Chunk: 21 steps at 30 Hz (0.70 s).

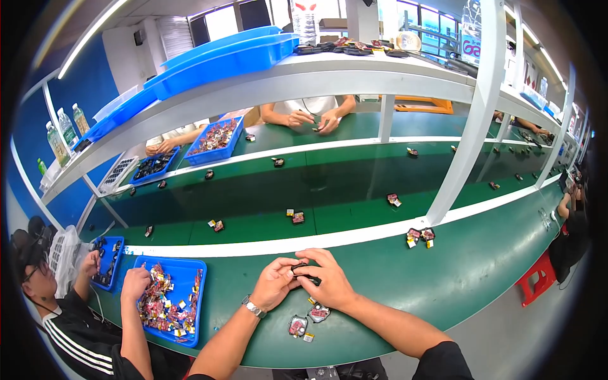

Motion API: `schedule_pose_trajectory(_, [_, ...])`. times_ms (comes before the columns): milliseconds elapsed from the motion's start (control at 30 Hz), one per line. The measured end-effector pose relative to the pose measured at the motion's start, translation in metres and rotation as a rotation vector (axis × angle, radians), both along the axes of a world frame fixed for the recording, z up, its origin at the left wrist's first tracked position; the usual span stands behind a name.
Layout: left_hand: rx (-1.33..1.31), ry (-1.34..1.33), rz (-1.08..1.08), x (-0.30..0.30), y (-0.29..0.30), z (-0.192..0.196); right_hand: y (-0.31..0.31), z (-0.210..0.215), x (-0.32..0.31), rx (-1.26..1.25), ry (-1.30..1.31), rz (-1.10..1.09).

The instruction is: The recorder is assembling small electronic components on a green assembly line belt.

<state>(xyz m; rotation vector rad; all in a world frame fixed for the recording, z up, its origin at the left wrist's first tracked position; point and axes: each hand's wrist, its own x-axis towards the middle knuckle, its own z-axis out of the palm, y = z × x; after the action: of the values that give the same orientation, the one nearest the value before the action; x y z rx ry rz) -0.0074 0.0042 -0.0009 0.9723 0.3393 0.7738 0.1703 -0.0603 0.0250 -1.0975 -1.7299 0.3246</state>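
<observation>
In front of me, over the green worktop, my left hand [276, 283] and my right hand [329, 281] are brought together. Both are closed on a small black electronic casing [308, 277], mostly hidden by the fingers. Just below the hands, two open casings with red circuit boards lie on the worktop: one casing [318, 313] under my right wrist, the other casing [297, 326] a little nearer. A small white-and-yellow battery [308, 337] sits beside the nearer one.
At left, a co-worker's hand [135, 283] reaches into a blue tray [202, 297] of red boards. Several open casings [420, 237] lie by a white post [470, 126]. Beyond a white rail [266, 246], a green conveyor belt [348, 215] carries spaced parts. A shelf [354, 75] spans overhead.
</observation>
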Motion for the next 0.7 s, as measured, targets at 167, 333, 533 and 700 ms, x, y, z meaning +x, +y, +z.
schedule_pose_trajectory(167, [-0.005,0.032,0.042,-0.003,0.001,-0.007,0.003,0.001,-0.003,-0.014,0.011,0.006])
schedule_pose_trajectory(333, [-0.021,0.041,0.064,0.003,-0.001,0.001,0.003,0.003,0.000,0.084,-0.070,-0.076])
schedule_pose_trajectory(533, [-0.052,0.052,0.069,0.003,-0.003,0.004,0.004,0.001,0.000,0.176,-0.163,-0.116])
schedule_pose_trajectory(700, [-0.080,0.061,0.085,0.002,-0.004,0.002,0.001,0.005,-0.008,0.185,-0.225,-0.174])
